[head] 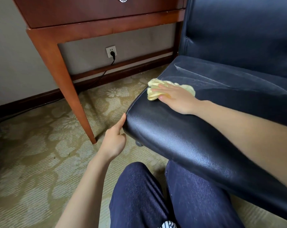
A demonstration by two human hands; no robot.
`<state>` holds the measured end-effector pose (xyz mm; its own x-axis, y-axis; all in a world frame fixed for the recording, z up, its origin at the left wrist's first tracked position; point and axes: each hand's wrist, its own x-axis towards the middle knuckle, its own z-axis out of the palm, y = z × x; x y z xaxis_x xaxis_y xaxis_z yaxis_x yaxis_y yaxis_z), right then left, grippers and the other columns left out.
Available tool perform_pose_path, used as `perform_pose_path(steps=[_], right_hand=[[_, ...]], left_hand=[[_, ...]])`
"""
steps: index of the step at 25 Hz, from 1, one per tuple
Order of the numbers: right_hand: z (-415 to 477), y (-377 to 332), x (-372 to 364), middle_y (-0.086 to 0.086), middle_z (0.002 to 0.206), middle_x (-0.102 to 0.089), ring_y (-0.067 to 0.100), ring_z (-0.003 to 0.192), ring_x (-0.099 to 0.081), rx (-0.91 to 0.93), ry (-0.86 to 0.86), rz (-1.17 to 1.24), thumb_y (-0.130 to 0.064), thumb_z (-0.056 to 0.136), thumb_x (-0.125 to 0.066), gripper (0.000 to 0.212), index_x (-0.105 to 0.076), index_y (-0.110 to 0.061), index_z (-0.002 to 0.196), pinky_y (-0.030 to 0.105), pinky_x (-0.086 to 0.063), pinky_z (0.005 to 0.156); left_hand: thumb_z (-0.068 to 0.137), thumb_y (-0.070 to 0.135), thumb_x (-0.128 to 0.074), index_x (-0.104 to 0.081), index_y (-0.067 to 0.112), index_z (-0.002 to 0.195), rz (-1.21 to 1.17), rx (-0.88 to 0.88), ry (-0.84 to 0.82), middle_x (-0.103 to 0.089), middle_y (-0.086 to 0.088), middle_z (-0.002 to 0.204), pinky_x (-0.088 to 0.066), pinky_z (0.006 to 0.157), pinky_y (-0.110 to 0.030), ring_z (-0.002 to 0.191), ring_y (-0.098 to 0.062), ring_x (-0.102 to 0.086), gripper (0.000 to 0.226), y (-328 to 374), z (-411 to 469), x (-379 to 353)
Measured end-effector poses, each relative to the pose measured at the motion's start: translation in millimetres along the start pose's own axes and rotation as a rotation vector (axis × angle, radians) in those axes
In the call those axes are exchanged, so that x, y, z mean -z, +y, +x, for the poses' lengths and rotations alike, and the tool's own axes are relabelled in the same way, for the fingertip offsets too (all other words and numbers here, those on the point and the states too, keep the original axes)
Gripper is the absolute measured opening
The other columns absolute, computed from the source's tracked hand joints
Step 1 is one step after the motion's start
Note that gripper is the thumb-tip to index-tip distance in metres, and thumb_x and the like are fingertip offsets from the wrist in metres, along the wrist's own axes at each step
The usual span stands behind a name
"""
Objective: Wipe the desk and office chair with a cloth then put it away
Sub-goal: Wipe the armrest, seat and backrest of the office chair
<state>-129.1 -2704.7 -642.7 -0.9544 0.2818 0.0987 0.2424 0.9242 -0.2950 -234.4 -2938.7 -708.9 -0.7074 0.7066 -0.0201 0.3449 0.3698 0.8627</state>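
Yellow cloth (pixel 157 89) sits bunched up on the front corner of the office chair (pixel 197 134) seat, roughly at 12 o'clock from the middle of the view, a bit above centre. Right hand (pixel 175 97) lies flat on top of it, palm down, fingers (pixel 162 87) straight and spread over the cloth, pressing it onto the dark blue-black leather rather than gripping it. Cloth pokes out past the fingertips toward 9 o'clock and behind the hand toward 3 o'clock.

Left hand (pixel 114 140) is down at about 7 o'clock from the cloth, at the seat's near corner. Its index finger is straight and points up, with the tip touching the edge of the seat cushion (the other fingers look curled in, holding nothing that I can see).

Seat leather has pale streaky marks at around 2 o'clock from the cloth, up near where the seat meets the backrest.

Wooden bench (pixel 60 74) stands at 10 to 11 o'clock, reddish brown, with one tapered leg coming down onto the patterned carpet (pixel 32 153) and a drawer with a ring pull at the very top. Wall socket (pixel 111 51) with a black plug in it shows under the bench, its cable trailing down to the floor.

Knees in dark blue trousers (pixel 155 195) are at 6 o'clock, right below the seat's front edge.
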Motion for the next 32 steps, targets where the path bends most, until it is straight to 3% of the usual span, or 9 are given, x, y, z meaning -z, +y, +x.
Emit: perform_pose_path(steps=[4, 9, 12, 15, 18, 21, 26, 29, 32], right_hand=[[24, -27, -14, -0.014, 0.158, -0.016, 0.017, 0.147, -0.004, -0.03, -0.05, -0.123, -0.044, 0.101, -0.028, 0.043, -0.03, -0.044, 0.144, 0.044, 0.001, 0.118], [29, -57, -20, -0.018, 0.155, -0.022, 0.021, 0.145, -0.01, 0.028, -0.121, -0.19, -0.051, 0.097, -0.031, 0.039, -0.037, -0.052, 0.136, 0.058, -0.003, 0.113], [20, -87, -30, -0.015, 0.151, -0.029, 0.023, 0.141, -0.018, 0.252, -0.167, -0.362, -0.049, 0.096, -0.034, 0.037, -0.042, -0.052, 0.131, 0.063, -0.009, 0.108], [-2, -105, -45, -0.004, 0.157, -0.018, 0.03, 0.145, -0.005, 0.406, -0.218, -0.623, -0.045, 0.095, -0.037, 0.042, -0.039, -0.045, 0.137, 0.071, -0.006, 0.105], [-32, -108, -54, 0.002, 0.159, -0.007, 0.036, 0.144, 0.008, 0.488, -0.222, -0.808, -0.038, 0.096, -0.043, 0.043, -0.042, -0.035, 0.139, 0.075, -0.004, 0.102], [-68, -97, -61, 0.005, 0.156, -0.017, 0.037, 0.144, 0.008, 0.593, -0.238, -0.911, -0.031, 0.093, -0.049, 0.036, -0.057, -0.029, 0.128, 0.077, -0.003, 0.102], [-129, -46, -44, 0.0, 0.143, -0.043, 0.036, 0.144, -0.013, 0.818, -0.186, -0.876, -0.033, 0.079, -0.061, 0.019, -0.075, -0.031, 0.093, 0.067, -0.006, 0.11], [-168, -12, -38, -0.002, 0.14, -0.048, 0.027, 0.141, -0.026, 0.75, -0.161, -0.703, -0.044, 0.071, -0.072, 0.033, -0.071, -0.037, 0.103, 0.056, -0.018, 0.115], [-187, 7, -28, -0.008, 0.139, -0.044, 0.025, 0.145, -0.018, 0.808, -0.128, -0.709, -0.05, 0.075, -0.068, 0.029, -0.069, -0.043, 0.103, 0.052, -0.009, 0.118]], left_hand=[[0.079, -0.026, -0.027, -0.04, 0.024, 0.142, -0.351, 0.051, -0.116, -0.042, 0.014, 0.145, -0.027, 0.108, -0.027, 0.135, -0.002, -0.034, 0.081, -1, -4, 9], [0.089, -0.019, -0.035, -0.049, 0.016, 0.128, -0.597, 0.185, 0.056, -0.055, -0.003, 0.134, -0.039, 0.098, -0.025, 0.122, -0.013, -0.052, 0.054, -2, -9, 6], [0.093, -0.009, -0.041, -0.054, 0.017, 0.122, -0.498, 0.252, 0.224, -0.061, -0.004, 0.123, -0.042, 0.09, -0.028, 0.109, -0.016, -0.06, 0.041, -7, -10, 12], [0.089, -0.013, -0.034, -0.055, 0.014, 0.122, -0.353, 0.184, 0.308, -0.06, -0.004, 0.121, -0.042, 0.089, -0.026, 0.107, -0.018, -0.058, 0.048, -11, -16, 22], [0.087, -0.009, -0.032, -0.056, 0.015, 0.123, -0.143, 0.08, 0.32, -0.056, 0.006, 0.118, -0.038, 0.089, -0.023, 0.111, -0.014, -0.053, 0.049, -1, -20, 23], [0.087, -0.01, -0.034, -0.056, 0.015, 0.126, 0.0, -0.028, 0.279, -0.052, 0.009, 0.124, -0.035, 0.1, -0.023, 0.118, -0.007, -0.045, 0.05, 14, -16, 16], [0.094, 0.001, -0.044, -0.052, 0.015, 0.132, 0.108, -0.211, 0.163, -0.046, 0.022, 0.123, -0.019, 0.096, 0.002, 0.118, 0.007, -0.036, 0.041, 42, -1, -3], [0.099, 0.014, -0.045, -0.041, 0.012, 0.142, 0.24, -0.227, 0.101, -0.037, 0.003, 0.149, -0.011, 0.107, -0.009, 0.139, -0.009, -0.026, 0.043, 51, 10, -17], [0.099, 0.018, -0.046, -0.047, 0.011, 0.138, 0.248, -0.231, 0.117, -0.047, -0.003, 0.143, -0.017, 0.092, -0.001, 0.132, -0.013, -0.038, 0.04, 55, 13, -23]])
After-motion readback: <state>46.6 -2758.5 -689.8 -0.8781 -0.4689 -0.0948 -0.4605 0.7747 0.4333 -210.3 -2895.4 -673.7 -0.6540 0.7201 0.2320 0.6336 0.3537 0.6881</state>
